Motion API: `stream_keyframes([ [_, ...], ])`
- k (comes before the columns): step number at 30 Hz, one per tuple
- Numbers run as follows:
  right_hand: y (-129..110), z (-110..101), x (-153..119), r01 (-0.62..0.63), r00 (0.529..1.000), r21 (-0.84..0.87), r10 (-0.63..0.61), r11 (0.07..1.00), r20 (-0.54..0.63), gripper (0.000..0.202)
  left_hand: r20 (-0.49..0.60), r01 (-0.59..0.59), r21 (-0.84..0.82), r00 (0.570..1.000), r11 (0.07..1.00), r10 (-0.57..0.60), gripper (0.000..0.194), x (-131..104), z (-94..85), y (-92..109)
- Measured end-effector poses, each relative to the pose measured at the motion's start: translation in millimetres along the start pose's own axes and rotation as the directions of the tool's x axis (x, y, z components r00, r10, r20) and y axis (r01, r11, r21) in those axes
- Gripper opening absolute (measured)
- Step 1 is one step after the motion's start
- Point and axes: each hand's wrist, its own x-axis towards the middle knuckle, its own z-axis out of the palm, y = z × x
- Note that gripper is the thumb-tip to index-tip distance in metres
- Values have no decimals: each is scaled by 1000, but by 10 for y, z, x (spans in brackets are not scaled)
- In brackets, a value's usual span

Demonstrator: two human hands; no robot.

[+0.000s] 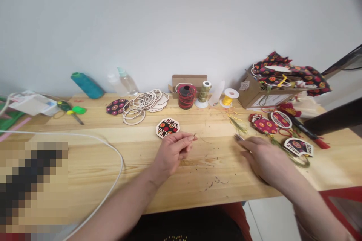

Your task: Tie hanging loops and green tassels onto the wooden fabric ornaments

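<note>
1. Worktop (93,173): pale, wood-grained, extending across the scene before a plain wall.
2. Cardboard box (256,92): far right, with dark patterned fabric (308,77) spilling over its top.
3. Right hand (263,156): right of centre, palm down, fingers closed around a small metallic tool; its full form is hidden.
4. Left hand (175,148): near the centre, thumb and forefinger pinched together on a thin thread.
5. Teal thread cone (87,85): far left, lying tilted close to the wall.
6. Pale openwork frames (138,107): overlapping in a pile, far side, left of centre.
7. Red thread spool (186,97): far centre, upright; the yellow thread spool (227,100) stands farther right.
8. Octagonal ornament (167,128): flat on the worktop, just beyond the left hand, with a dark patterned middle.
9. Metallic tool (239,137): protruding leftward from the right hand's fingertips.
10. Thread (204,140): extending rightward from the left hand's fingertips, well apart from the tool.
11. Dark scraps (216,181): scattered between the hands and the near edge.
</note>
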Motion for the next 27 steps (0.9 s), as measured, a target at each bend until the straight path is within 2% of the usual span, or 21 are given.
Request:
stream_keyframes([
  [3,-303,37,196,122,992,169,-115,978,-48,22,-40,6,-18,999,1000,-7,16,47,-24,6],
  [6,-489,132,342,147,988,127,-141,981,-58,18,-47,2,-32,999,999,-3,16,71,-29,11],
  [10,-558,207,396,161,985,29,-159,987,-72,15,-45,0,-42,999,999,-2,16,63,-14,19],
  [17,-559,354,432,190,968,-43,-194,981,-156,17,-37,5,-27,999,1000,-6,17,66,-16,-10],
  [21,-559,369,456,155,976,104,-136,982,-171,15,-43,11,-27,999,1000,-12,18,71,-27,-14],
  [27,-604,151,390,107,992,423,-67,900,-108,17,-59,4,-31,998,1000,-6,19,54,-17,0],
])
